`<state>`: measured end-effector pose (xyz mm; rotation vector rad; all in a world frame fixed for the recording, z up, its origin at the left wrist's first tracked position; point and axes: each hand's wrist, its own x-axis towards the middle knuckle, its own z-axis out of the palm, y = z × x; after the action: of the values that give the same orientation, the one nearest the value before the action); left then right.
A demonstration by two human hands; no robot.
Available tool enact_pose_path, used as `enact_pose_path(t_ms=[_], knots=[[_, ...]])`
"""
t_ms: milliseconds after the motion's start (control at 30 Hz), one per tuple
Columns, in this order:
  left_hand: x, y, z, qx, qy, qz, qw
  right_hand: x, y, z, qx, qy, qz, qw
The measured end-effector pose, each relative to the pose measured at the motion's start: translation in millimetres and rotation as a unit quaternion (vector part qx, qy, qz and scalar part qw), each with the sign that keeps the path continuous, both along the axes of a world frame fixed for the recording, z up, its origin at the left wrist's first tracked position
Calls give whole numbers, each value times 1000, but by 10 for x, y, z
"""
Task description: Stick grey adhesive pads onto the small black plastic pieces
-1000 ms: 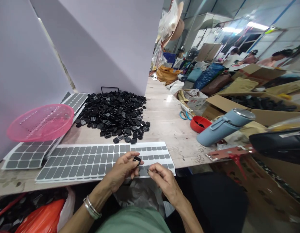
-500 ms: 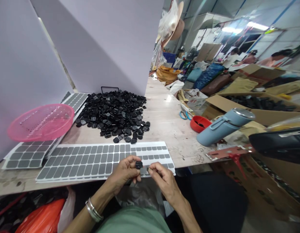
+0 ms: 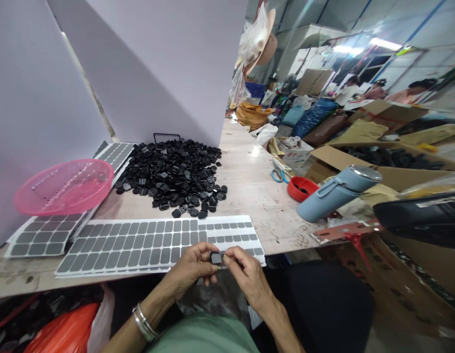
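Observation:
My left hand (image 3: 193, 264) is closed around a small black plastic piece (image 3: 212, 254), held just above the table's front edge. A grey rounded sticker (image 3: 216, 258) lies against the face of that piece. At the sticker's right edge, my right hand (image 3: 248, 275) pinches with thumb and forefinger. Whether the sticker is fully flat on the piece, I cannot tell. Beneath and behind my hands are sheets of grey stickers (image 3: 134, 241) on white backing. Farther back, a heap of similar black pieces (image 3: 176, 169) is piled on the table.
At the left, a pink plastic basket (image 3: 65, 196) rests on more sticker sheets (image 3: 41, 238). To the right are blue-handled scissors (image 3: 278, 175), a red bowl (image 3: 303, 195) and a tilted blue flask (image 3: 334, 196). A pale partition (image 3: 150, 63) stands behind the heap. Several people sit far off.
The sticker, earlier held between my hands below the black piece, is now against its face. My left hand has tilted the piece and lowered it slightly; my right hand stays close by.

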<state>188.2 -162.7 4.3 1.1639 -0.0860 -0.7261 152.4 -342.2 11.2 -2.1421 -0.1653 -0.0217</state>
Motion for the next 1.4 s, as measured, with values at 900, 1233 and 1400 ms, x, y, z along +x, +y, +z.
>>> enact_pose_path(t_ms=[900, 1233, 1400], knots=[[12, -43, -32, 0, 11, 17, 1000, 25, 16, -111, 29, -35, -18, 999], [0, -9, 48, -7, 35, 36, 999, 14, 38, -93, 51, -34, -21, 998], [-6, -18, 6, -7, 25, 46, 999, -2, 28, -112, 58, -38, -30, 997]])
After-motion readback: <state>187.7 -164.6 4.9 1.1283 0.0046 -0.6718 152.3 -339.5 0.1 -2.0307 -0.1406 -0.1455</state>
